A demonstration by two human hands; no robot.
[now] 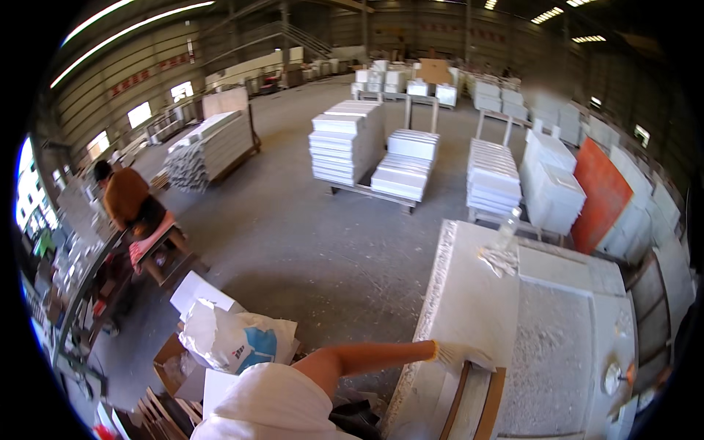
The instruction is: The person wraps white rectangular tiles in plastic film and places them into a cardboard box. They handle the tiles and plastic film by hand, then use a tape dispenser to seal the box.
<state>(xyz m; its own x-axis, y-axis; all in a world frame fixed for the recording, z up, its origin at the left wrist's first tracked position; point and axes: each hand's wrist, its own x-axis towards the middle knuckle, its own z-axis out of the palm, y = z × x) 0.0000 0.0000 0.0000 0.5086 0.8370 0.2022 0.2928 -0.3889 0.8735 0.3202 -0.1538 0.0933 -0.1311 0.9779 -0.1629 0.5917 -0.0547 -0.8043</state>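
Observation:
My left arm in a white sleeve reaches across from the lower left. My left hand (460, 355), in a pale work glove with a yellow cuff, is closed over the far end of a long white strip (475, 400) with brown edging along both sides. The fingertips curl over that end and are partly hidden. This strip lies on a white slab worktop (473, 293) with a rough, chipped left edge. Crumpled whitish gloves (499, 261) and a clear bottle (507, 227) rest farther up the worktop. My right hand does not show.
A dusty tray-like surface (546, 352) adjoins on the right, with a white round object (613, 378) on it. Left of me is a white-and-blue sack (242, 337) by a cardboard box (169, 361). A person (130, 194) sits farther left. Stacked white slabs (345, 143) stand ahead.

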